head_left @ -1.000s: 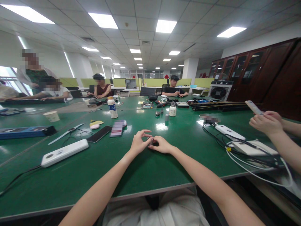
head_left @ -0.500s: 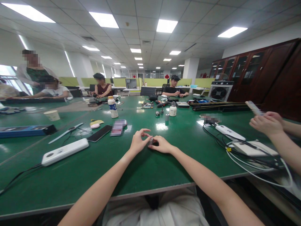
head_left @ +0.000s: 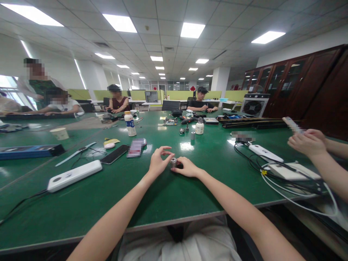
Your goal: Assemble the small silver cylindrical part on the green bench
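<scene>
A small silvery metal cylinder (head_left: 173,163) stands upright on the green table (head_left: 152,203), its top showing dark openings. My right hand (head_left: 189,168) is curled round it from the right, with something dark in the shadow under the fingers. On the other side, my left hand (head_left: 160,159) is beside the cylinder's top, its thumb and fingers apart and nothing visible between them. Farther out, a similar metal cylinder (head_left: 193,136) stands near a white round jar (head_left: 199,127).
To the left lie a black phone (head_left: 115,154), a white power strip (head_left: 74,175) and a paper cup (head_left: 60,133). A bottle (head_left: 130,124) stands ahead. Cables and a white box (head_left: 295,171) are at right, near another person's hands (head_left: 307,143). Several people sit around the table.
My left hand has shifted slightly left, its thumb drawing away from the cylinder, so more of the cylinder's top shows. The right hand stays round it.
</scene>
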Action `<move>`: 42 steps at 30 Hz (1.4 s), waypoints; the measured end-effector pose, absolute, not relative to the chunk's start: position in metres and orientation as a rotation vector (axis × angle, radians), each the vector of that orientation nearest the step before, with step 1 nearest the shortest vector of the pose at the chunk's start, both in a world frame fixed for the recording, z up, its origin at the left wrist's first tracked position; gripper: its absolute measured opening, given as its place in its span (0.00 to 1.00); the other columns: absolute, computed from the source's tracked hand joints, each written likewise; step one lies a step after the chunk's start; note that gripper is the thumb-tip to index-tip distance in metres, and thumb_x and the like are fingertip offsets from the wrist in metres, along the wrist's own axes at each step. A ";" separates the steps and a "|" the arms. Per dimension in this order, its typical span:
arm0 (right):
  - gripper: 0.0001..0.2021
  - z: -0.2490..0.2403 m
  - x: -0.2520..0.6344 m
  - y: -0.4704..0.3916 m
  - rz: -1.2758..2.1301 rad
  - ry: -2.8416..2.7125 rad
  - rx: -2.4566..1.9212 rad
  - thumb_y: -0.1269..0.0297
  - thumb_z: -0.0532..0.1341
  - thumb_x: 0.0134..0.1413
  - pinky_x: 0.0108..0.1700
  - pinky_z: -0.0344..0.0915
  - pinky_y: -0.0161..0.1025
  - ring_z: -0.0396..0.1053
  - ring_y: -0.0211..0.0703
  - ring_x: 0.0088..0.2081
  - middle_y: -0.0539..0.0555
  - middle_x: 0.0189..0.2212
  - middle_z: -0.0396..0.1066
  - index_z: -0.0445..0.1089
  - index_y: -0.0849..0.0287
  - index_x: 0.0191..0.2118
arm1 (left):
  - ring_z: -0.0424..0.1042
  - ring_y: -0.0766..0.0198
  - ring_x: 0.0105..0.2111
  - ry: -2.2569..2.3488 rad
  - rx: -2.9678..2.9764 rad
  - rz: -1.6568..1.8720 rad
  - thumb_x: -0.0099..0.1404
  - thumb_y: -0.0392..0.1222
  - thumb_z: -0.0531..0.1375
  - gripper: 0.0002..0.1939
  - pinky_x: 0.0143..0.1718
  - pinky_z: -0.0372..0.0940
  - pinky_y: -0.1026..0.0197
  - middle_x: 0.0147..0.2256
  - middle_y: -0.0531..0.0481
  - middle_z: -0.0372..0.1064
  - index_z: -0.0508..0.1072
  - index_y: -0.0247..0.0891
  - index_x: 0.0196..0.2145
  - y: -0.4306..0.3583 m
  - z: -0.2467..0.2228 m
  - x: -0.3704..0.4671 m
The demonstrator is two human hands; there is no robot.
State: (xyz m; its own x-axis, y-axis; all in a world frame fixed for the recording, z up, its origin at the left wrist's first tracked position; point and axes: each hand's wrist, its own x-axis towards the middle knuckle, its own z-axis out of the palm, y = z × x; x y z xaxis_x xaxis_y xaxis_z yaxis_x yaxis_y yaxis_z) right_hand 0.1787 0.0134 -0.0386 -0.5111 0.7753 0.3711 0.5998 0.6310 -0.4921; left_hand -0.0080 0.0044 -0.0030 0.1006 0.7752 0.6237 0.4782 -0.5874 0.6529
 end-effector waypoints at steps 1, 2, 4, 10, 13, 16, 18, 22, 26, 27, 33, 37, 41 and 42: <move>0.14 -0.038 0.179 0.013 0.405 -2.289 -1.073 0.53 0.68 0.54 0.41 0.60 0.39 0.65 0.43 0.37 0.53 0.33 0.71 0.73 0.60 0.37 | 0.77 0.55 0.39 1.261 2.082 1.518 0.61 0.47 0.64 0.17 0.47 0.65 0.52 0.35 0.49 0.80 0.72 0.42 0.47 0.007 -0.003 -0.011; 0.14 -0.038 0.179 0.013 0.404 -2.295 -1.072 0.53 0.67 0.54 0.41 0.60 0.39 0.65 0.43 0.37 0.53 0.33 0.71 0.73 0.60 0.37 | 0.77 0.54 0.41 1.291 2.077 1.530 0.61 0.47 0.64 0.17 0.49 0.64 0.51 0.35 0.49 0.80 0.72 0.42 0.47 0.010 -0.004 -0.015; 0.14 -0.037 0.179 0.012 0.403 -2.306 -1.069 0.53 0.67 0.55 0.41 0.60 0.38 0.65 0.43 0.37 0.53 0.34 0.71 0.73 0.60 0.38 | 0.76 0.52 0.43 1.381 2.112 1.445 0.60 0.46 0.64 0.16 0.51 0.63 0.49 0.35 0.49 0.81 0.72 0.43 0.47 0.016 -0.009 -0.023; 0.14 -0.036 0.180 0.012 0.408 -2.314 -1.065 0.53 0.67 0.55 0.41 0.60 0.39 0.65 0.43 0.37 0.54 0.35 0.71 0.73 0.60 0.39 | 0.73 0.48 0.47 1.573 2.224 0.994 0.56 0.43 0.66 0.15 0.50 0.62 0.47 0.35 0.51 0.81 0.74 0.45 0.43 0.028 -0.027 -0.039; 0.15 -0.036 0.180 0.012 0.414 -2.308 -1.062 0.53 0.67 0.55 0.41 0.60 0.39 0.65 0.43 0.37 0.54 0.35 0.71 0.73 0.60 0.39 | 0.73 0.49 0.48 1.585 2.216 0.997 0.56 0.46 0.67 0.16 0.51 0.62 0.47 0.35 0.51 0.81 0.74 0.45 0.43 0.029 -0.028 -0.039; 0.14 -0.036 0.180 0.012 0.418 -2.303 -1.058 0.53 0.67 0.55 0.41 0.60 0.39 0.65 0.43 0.38 0.54 0.35 0.71 0.73 0.60 0.39 | 0.76 0.51 0.45 1.504 2.178 1.150 0.58 0.46 0.65 0.13 0.52 0.62 0.47 0.33 0.51 0.81 0.74 0.44 0.42 0.025 -0.023 -0.033; 0.14 -0.037 0.180 0.012 0.420 -2.303 -1.056 0.54 0.67 0.55 0.42 0.60 0.39 0.65 0.44 0.37 0.54 0.35 0.71 0.73 0.60 0.38 | 0.77 0.52 0.43 1.411 2.116 1.333 0.60 0.48 0.64 0.14 0.52 0.63 0.48 0.33 0.50 0.81 0.73 0.43 0.43 0.020 -0.018 -0.027; 0.14 -0.039 0.179 0.014 0.438 -2.287 -1.065 0.53 0.67 0.54 0.42 0.60 0.40 0.65 0.43 0.37 0.54 0.34 0.71 0.72 0.60 0.37 | 0.79 0.53 0.41 1.251 2.082 1.443 0.60 0.49 0.65 0.16 0.50 0.66 0.49 0.33 0.49 0.80 0.73 0.42 0.44 0.008 -0.013 -0.012; 0.15 -0.042 0.179 0.015 0.432 -2.276 -1.076 0.52 0.67 0.54 0.42 0.60 0.40 0.66 0.43 0.37 0.54 0.34 0.71 0.72 0.60 0.36 | 0.79 0.53 0.40 1.214 2.079 1.433 0.60 0.47 0.65 0.15 0.49 0.68 0.50 0.33 0.48 0.80 0.73 0.42 0.43 0.003 -0.013 -0.007; 0.15 -0.042 0.179 0.016 0.426 -2.273 -1.079 0.52 0.67 0.54 0.42 0.60 0.40 0.66 0.44 0.37 0.54 0.34 0.71 0.72 0.60 0.37 | 0.79 0.53 0.40 1.216 2.068 1.450 0.59 0.47 0.65 0.15 0.49 0.68 0.49 0.33 0.49 0.80 0.73 0.41 0.43 0.003 -0.013 -0.007; 0.15 -0.043 0.179 0.016 0.422 -2.274 -1.071 0.53 0.67 0.54 0.42 0.61 0.40 0.66 0.44 0.38 0.54 0.35 0.72 0.73 0.60 0.39 | 0.79 0.53 0.40 1.219 2.060 1.463 0.59 0.47 0.65 0.14 0.51 0.67 0.49 0.32 0.49 0.80 0.73 0.41 0.43 0.000 -0.010 -0.005; 0.15 -0.042 0.180 0.016 0.422 -2.280 -1.059 0.52 0.67 0.54 0.41 0.61 0.40 0.66 0.44 0.37 0.54 0.34 0.72 0.72 0.61 0.37 | 0.79 0.54 0.39 1.183 2.069 1.372 0.60 0.46 0.64 0.15 0.49 0.68 0.50 0.33 0.49 0.80 0.72 0.41 0.44 -0.004 -0.008 -0.003; 0.15 -0.042 0.180 0.017 0.425 -2.291 -1.044 0.52 0.67 0.54 0.41 0.61 0.40 0.66 0.43 0.37 0.54 0.34 0.72 0.72 0.61 0.37 | 0.78 0.55 0.43 1.133 2.086 1.346 0.61 0.41 0.61 0.16 0.51 0.67 0.50 0.39 0.47 0.80 0.70 0.41 0.47 -0.005 -0.008 -0.001; 0.15 -0.042 0.181 0.017 0.424 -2.292 -1.041 0.52 0.67 0.54 0.41 0.61 0.40 0.66 0.43 0.36 0.54 0.34 0.72 0.72 0.60 0.37 | 0.77 0.55 0.44 1.137 2.110 1.355 0.61 0.40 0.61 0.16 0.52 0.66 0.50 0.40 0.47 0.80 0.70 0.41 0.48 -0.005 -0.008 -0.001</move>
